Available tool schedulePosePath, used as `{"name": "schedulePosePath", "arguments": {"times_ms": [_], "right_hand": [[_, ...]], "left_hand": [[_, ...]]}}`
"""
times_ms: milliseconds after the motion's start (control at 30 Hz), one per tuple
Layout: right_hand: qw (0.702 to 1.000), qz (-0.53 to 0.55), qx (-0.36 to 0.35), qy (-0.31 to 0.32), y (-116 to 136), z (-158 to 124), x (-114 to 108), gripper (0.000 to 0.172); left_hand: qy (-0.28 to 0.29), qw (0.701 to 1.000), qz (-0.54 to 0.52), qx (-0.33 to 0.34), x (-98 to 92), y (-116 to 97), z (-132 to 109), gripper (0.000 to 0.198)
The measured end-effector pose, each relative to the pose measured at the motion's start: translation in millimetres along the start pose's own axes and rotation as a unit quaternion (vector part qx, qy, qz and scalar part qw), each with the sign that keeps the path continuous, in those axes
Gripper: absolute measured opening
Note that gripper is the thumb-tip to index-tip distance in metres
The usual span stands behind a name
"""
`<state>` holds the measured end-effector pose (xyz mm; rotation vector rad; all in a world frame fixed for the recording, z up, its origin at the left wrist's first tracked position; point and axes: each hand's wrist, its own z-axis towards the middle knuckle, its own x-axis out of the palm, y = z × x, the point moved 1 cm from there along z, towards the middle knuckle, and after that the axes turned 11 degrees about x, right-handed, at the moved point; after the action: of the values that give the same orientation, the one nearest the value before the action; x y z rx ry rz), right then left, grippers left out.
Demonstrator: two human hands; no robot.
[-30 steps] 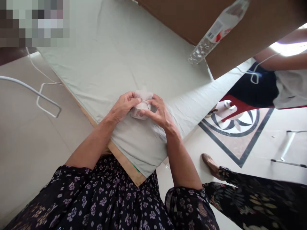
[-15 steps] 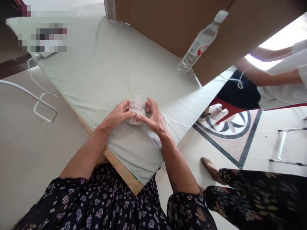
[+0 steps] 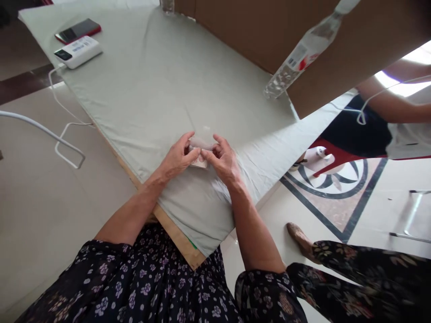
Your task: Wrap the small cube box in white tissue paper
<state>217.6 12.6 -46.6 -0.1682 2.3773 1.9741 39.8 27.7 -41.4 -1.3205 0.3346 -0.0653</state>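
Note:
My left hand (image 3: 177, 158) and my right hand (image 3: 222, 158) meet over the near part of a table covered with a pale green cloth (image 3: 161, 89). Both pinch a small bundle of thin translucent white material (image 3: 200, 144) with a little printed piece under it. The fingers of each hand are curled and pressed on this bundle, thumbs on top. What lies inside the wrapping I cannot make out.
A clear plastic water bottle (image 3: 296, 58) leans against a large brown cardboard sheet (image 3: 256, 27). A white power bank (image 3: 78, 51) and a dark phone (image 3: 77, 30) lie at the far left. Another person (image 3: 397, 116) sits at the right; a white metal frame (image 3: 50, 139) stands left.
The bundle between my hands has been squeezed flatter and narrower. The view has tilted, bringing the power bank and phone into sight.

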Motion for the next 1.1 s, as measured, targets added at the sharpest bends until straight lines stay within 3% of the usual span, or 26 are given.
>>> {"name": "schedulePosePath", "arguments": {"times_ms": [167, 333, 500, 667, 833, 1100], "right_hand": [[0.999, -0.036, 0.012, -0.015, 6, 3, 0, 0.089], [0.999, -0.047, 0.003, -0.02, 8, 3, -3, 0.084], [0.998, -0.054, 0.005, -0.01, 10, 17, -6, 0.064], [0.998, -0.067, 0.0, -0.02, 9, 44, -3, 0.04], [0.998, -0.045, -0.043, -0.012, -5, 60, 4, 0.036], [0.999, -0.005, -0.041, -0.03, 10, 41, 7, 0.036]], "left_hand": [[-0.081, 0.971, 0.192, 0.113, -3.1, -8, -11, 0.053], [-0.077, 0.924, 0.304, 0.221, 4.1, -23, -26, 0.02], [-0.083, 0.921, 0.295, 0.242, 9.2, -17, -22, 0.017], [-0.057, 0.929, 0.293, 0.217, 3.9, -14, -20, 0.018], [-0.037, 0.939, 0.282, 0.195, 1.4, -11, -20, 0.021], [-0.053, 0.948, 0.256, 0.179, 4.0, -14, -19, 0.02]]}}
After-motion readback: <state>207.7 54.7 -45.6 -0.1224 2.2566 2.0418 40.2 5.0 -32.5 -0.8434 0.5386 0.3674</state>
